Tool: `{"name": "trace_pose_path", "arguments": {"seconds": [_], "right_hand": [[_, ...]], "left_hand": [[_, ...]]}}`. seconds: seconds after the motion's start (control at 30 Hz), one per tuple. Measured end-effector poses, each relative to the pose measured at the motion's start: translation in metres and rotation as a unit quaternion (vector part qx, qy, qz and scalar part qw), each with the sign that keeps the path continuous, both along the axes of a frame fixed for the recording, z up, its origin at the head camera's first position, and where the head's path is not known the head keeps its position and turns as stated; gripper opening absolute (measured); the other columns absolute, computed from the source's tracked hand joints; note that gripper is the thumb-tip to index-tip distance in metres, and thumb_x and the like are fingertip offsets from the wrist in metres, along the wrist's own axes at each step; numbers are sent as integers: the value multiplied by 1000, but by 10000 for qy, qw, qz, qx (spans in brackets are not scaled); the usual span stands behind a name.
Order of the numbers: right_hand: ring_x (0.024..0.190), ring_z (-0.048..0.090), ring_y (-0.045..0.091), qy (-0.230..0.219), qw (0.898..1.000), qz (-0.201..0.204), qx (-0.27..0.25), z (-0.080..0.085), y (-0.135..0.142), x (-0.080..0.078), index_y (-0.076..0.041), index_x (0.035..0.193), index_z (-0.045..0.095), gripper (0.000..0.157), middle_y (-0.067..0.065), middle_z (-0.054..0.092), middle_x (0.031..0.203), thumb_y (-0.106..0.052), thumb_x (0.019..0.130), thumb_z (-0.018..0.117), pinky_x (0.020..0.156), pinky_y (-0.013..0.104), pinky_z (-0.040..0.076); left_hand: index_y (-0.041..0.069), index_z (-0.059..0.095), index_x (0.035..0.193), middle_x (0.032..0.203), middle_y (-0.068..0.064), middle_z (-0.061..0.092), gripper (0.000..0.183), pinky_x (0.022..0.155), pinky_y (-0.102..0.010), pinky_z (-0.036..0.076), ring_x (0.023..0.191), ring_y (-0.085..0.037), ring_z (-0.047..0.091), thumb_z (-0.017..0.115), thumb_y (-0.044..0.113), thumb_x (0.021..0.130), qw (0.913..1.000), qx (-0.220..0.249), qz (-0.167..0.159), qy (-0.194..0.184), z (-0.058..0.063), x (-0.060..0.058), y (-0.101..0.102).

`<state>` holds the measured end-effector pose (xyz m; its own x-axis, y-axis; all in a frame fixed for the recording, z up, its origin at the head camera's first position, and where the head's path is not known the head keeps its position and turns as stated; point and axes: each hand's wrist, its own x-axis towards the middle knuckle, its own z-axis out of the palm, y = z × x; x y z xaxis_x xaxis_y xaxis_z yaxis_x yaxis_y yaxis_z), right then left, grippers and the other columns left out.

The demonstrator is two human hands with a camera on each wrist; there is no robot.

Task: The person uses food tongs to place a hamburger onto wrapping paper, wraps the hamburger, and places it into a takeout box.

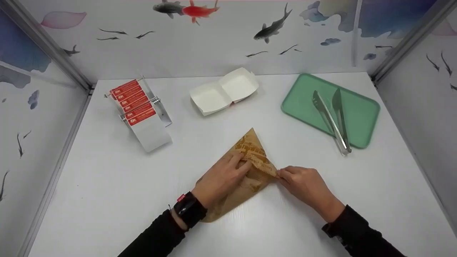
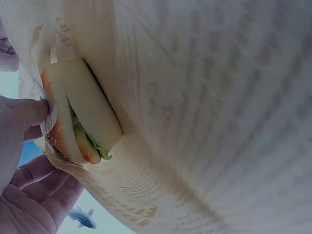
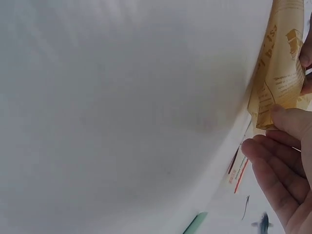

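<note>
A brown printed sheet of wrapping paper (image 1: 250,191) lies folded over on the white table, one corner pointing to the back. Inside its fold, the left wrist view shows a sandwich (image 2: 95,105) with pale bread, green lettuce and a bit of red filling. My left hand (image 1: 223,175) lies over the paper, its thumb and fingers holding the folded sheet against the sandwich. At the paper's right corner, my right hand (image 1: 305,184) pinches the folded edge between thumb and fingers. From the head view the sandwich is hidden.
Behind the paper stands an open white cardboard box (image 1: 223,91). To the left back is a metal dispenser (image 1: 164,114) with red-and-white labels (image 1: 137,103). At the right back, metal tongs (image 1: 334,119) lie across a green tray (image 1: 300,92). Printed walls (image 1: 214,53) enclose the table.
</note>
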<state>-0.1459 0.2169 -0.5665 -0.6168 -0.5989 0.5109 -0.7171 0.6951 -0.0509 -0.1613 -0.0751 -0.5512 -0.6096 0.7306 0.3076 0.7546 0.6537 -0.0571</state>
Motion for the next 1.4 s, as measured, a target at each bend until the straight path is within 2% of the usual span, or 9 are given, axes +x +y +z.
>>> {"name": "trace_pose_path", "arguments": {"seconds": [0.17,0.3,0.47,0.73,0.9,1.07,1.23,1.3,1.4], "right_hand": [[83,79,17,-904,9956,-148,176,10,0,3,-10,99,84,26,2,82,95,-30,84,92,67,33,64],[89,80,20,-1420,9871,-645,-360,28,-6,1,-11,99,85,23,4,82,98,-34,93,85,73,36,65],[110,78,30,-1139,9863,-614,-1019,35,-39,-6,-4,119,80,23,14,79,120,-15,99,78,89,43,65],[147,53,42,-1033,9945,-101,-138,12,-87,-18,9,154,50,52,29,55,156,-16,109,61,117,55,48],[145,56,41,-561,9979,-153,285,-4,-88,-18,10,152,52,54,26,58,154,-13,105,67,117,54,49],[142,60,39,-140,9988,-107,461,-9,-87,-20,9,150,55,55,25,60,152,-14,103,70,115,51,51],[143,58,39,-320,9986,-45,418,-8,-87,-21,8,151,54,56,26,59,154,-16,103,70,117,51,50],[145,57,39,-455,9980,-35,430,-7,-87,-20,8,153,52,57,25,57,156,-17,104,68,118,51,49],[148,54,39,-613,9970,-9,474,-5,-88,-19,7,155,50,57,24,54,159,-18,106,66,120,51,47]], "left_hand": [[14,52,141,125,-6,61,41,105,-30,54,117,-21,60,62,2,103,9999,-48,36,-131,0,1,0],[12,59,140,130,-8,63,40,109,-31,53,120,-23,60,65,3,101,9998,-176,-14,34,1,1,0],[12,63,137,131,-9,64,36,110,-31,54,120,-24,61,67,4,103,9999,-84,35,107,0,1,-2],[7,71,137,138,-11,67,35,102,-26,58,123,-24,66,72,14,102,9985,444,44,319,-5,0,-3],[4,74,133,136,-11,72,35,100,-32,61,126,-24,71,74,21,103,9901,1302,-71,-512,-2,-3,-11],[4,76,126,122,-12,79,25,98,-40,62,113,-25,76,69,17,105,9551,1886,75,-2282,22,-28,-23],[-1,75,123,116,-17,80,24,99,-46,61,110,-32,77,69,13,104,9104,2012,675,-3551,34,-83,-31],[0,73,128,120,-17,79,29,98,-45,61,111,-32,77,70,15,104,8818,2065,1013,-4117,31,-103,-31],[1,67,138,128,-18,76,37,94,-41,62,111,-29,76,70,16,104,8096,2482,1359,-5143,21,-125,-29]]}}
